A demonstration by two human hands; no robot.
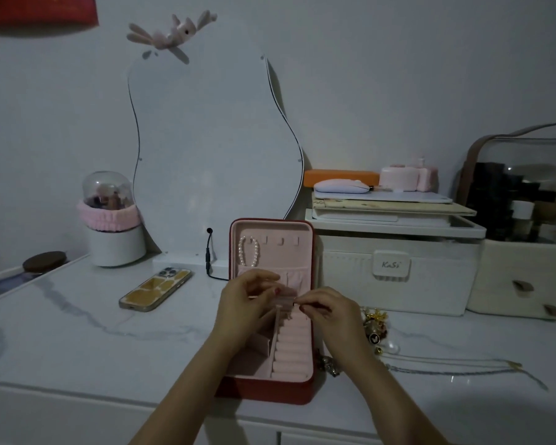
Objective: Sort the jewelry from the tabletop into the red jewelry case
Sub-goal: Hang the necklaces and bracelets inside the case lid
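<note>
You hold a thin, light piece of jewelry [272, 297] over the middle of the open red jewelry case [272, 313]; left hand [244, 303] and right hand [328, 308] each pinch an end. It looks delicate, so grip the ends lightly. More jewelry [374, 329] lies just right. The far-right white box [395, 271] reads "KaSi".

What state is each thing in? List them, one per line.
Red jewelry case: open, lid upright.
Pearl bracelet: hung inside the lid.
Left hand: pinching a small piece over the case.
Right hand: pinching it too.
Necklaces: lying unsorted on the tabletop.
Phone: face down.
</note>
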